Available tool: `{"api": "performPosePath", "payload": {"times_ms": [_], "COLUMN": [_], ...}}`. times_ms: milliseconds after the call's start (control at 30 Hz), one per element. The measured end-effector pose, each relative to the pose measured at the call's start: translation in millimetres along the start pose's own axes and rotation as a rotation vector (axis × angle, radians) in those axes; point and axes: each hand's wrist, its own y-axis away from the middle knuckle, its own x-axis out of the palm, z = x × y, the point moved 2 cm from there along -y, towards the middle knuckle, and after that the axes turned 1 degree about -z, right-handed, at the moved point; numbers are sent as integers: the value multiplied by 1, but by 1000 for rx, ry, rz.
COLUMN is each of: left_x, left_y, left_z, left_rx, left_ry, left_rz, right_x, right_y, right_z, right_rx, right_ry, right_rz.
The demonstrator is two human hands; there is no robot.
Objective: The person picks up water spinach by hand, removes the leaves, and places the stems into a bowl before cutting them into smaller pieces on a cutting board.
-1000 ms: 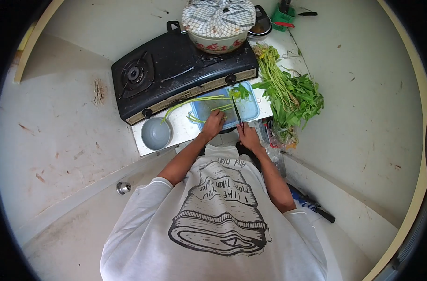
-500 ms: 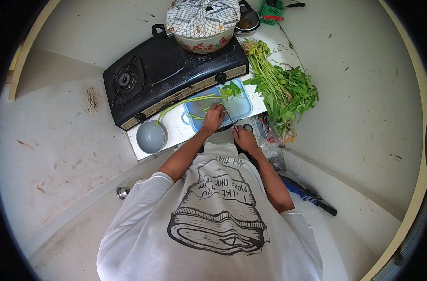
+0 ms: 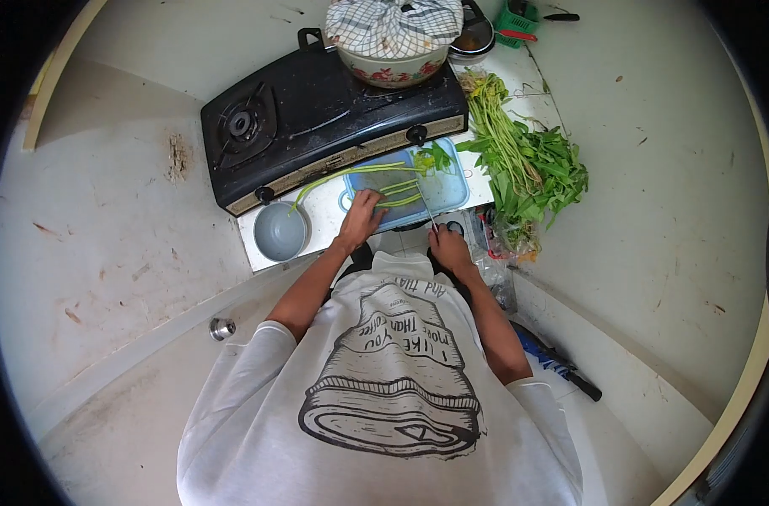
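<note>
Green stems (image 3: 399, 196) lie across a blue cutting board (image 3: 453, 187), and my left hand (image 3: 363, 218) has its fingers on their left ends. My right hand (image 3: 448, 247) is closed around the handle of a knife (image 3: 426, 207), whose blade reaches up over the board by the stems' right ends. Longer stems (image 3: 334, 179) run along the board's upper side and past its left edge. Cut leaves (image 3: 435, 157) sit at the board's upper right.
Above the board stands a black gas stove (image 3: 317, 110) bearing a cloth-covered pot (image 3: 393, 69). A grey bowl (image 3: 280, 231) is at the left and a heap of leafy greens (image 3: 536, 169) at the right. A green basket (image 3: 516, 21) stands at the top right.
My left hand has shifted left along the board, showing more of the stems. My right hand still holds the knife. The whole view has shifted somewhat.
</note>
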Motion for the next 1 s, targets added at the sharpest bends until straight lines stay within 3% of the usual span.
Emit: {"api": "performPosePath", "payload": {"times_ms": [467,633,833,1000], "left_x": [0,-4,-5,-1], "left_y": [9,7,5,5], "left_z": [20,19,22,23], "left_rx": [-43,25,77,86], "left_ry": [-60,-89,-87,-101], "left_rz": [-9,-19,-18,-37], "right_x": [9,-5,26,47], "right_y": [-3,5,-1,-7], "right_z": [-1,27,54,80], "right_rx": [-6,-44,-190,-147], "right_ry": [67,58,101,96], "right_rz": [-20,-18,17,-27]}}
